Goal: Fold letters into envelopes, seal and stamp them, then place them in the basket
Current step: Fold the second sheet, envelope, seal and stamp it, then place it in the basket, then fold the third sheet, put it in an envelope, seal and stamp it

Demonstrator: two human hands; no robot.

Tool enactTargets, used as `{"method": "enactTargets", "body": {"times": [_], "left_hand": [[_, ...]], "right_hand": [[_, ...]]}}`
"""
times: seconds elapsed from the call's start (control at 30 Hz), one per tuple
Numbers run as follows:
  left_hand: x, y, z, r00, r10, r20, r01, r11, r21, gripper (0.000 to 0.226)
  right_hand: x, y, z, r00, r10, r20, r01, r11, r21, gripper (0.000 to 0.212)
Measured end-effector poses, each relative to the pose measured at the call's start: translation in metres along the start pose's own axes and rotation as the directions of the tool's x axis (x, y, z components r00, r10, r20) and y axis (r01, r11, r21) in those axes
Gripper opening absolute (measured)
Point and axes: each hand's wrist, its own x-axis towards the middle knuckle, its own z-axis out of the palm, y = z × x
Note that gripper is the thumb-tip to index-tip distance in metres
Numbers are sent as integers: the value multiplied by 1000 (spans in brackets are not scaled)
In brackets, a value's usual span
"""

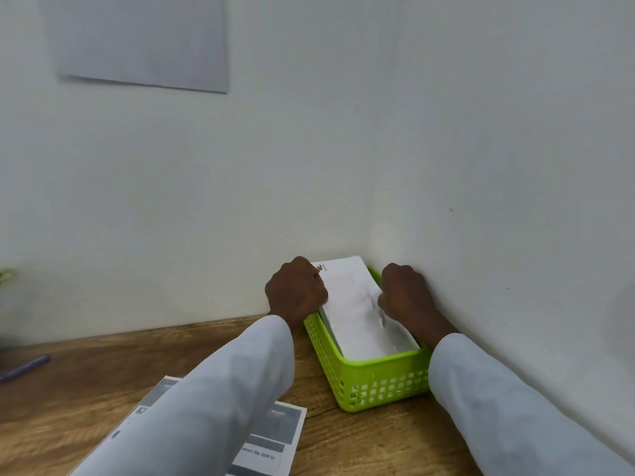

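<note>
A white envelope lies lengthwise in the green basket, its long axis running away from the person, its far stamped end raised over the far rim. The left hand and right hand, fingers curled, grip its two long edges. Both sleeved forearms reach forward over the wooden worktop.
</note>
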Motion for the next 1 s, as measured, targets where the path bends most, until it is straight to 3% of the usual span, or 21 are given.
{"method": "enactTargets", "body": {"times": [0.07,0.17,0.2,0.37,0.53,0.7,0.9,1.0], "left_hand": [[0,5,5,997,78,13,-79,989,126,22],[3,10,10,986,147,80,-163,952,257,21],[4,10,11,983,157,100,-179,943,280,22],[6,7,10,979,170,114,-193,955,226,22],[4,-4,1,986,155,58,-152,987,-55,13],[-10,-12,-34,975,218,28,-212,966,-146,14],[-43,-45,-103,974,211,86,-200,973,-116,14],[-65,-67,-136,974,193,115,-192,981,-21,16]], "right_hand": [[0,0,1,999,-12,45,14,998,-59,34],[-1,-4,-1,997,-42,65,50,991,-126,7],[1,-5,0,997,-49,62,57,988,-142,16],[1,-5,-1,997,-69,36,73,987,-141,26],[3,-8,-4,995,-81,-58,83,996,32,10],[-8,-33,-12,977,-179,-115,205,935,288,15],[-56,-82,-17,938,-332,-97,330,776,537,16],[-84,-105,-9,908,-418,-28,364,756,544,12]]}}
